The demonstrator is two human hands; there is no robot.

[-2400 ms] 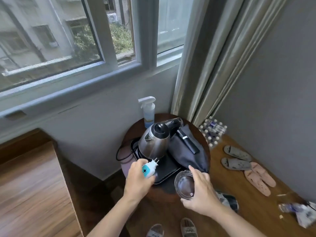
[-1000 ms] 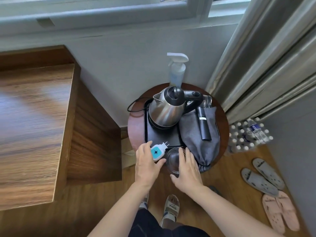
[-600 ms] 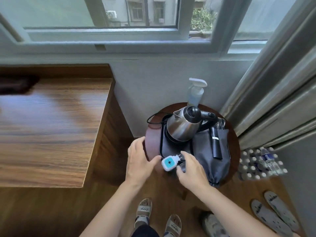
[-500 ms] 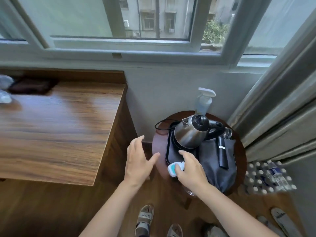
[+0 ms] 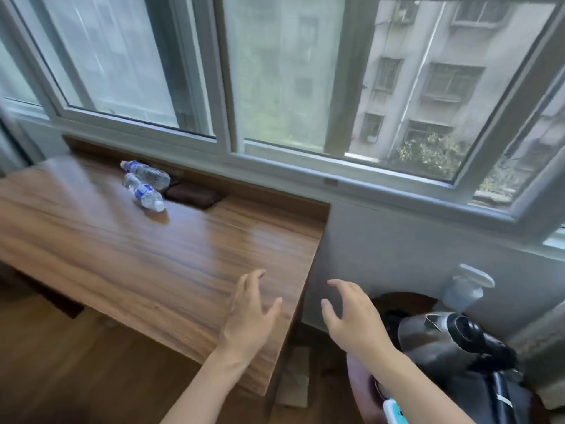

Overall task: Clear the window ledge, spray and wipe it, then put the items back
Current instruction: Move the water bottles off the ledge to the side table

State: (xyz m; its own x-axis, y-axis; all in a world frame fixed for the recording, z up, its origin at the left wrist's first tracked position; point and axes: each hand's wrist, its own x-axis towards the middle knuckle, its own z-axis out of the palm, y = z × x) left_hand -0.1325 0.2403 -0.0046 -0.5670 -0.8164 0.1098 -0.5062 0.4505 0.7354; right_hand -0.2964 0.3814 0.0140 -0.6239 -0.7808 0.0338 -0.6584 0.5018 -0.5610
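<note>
Two water bottles [image 5: 143, 185] and a dark pouch [image 5: 192, 194] lie on the wooden desk [image 5: 153, 255] under the window, so clearing looks unfinished, both the left hand [image 5: 249, 316] and right hand [image 5: 351, 319] hover released, and the spray bottle [image 5: 466, 289] waits unused on the round side table [image 5: 403, 298].

The counter [image 5: 153, 249] across the left of the frame was warm brown wood with darker streaked grain. At upper left on it lay two clear bottles [image 5: 143, 182], one with a blue label and a white cap, beside a dark brown pouch [image 5: 192, 194]. The window frame [image 5: 226, 87] was pale grey-white, and so was the wall [image 5: 382, 240] below it. At lower right stood a silver kettle [image 5: 440, 344] with a black lid and handle, a translucent spray bottle [image 5: 464, 289] with a white head, and a white-and-turquoise plug-in device [image 5: 393, 410].
</note>
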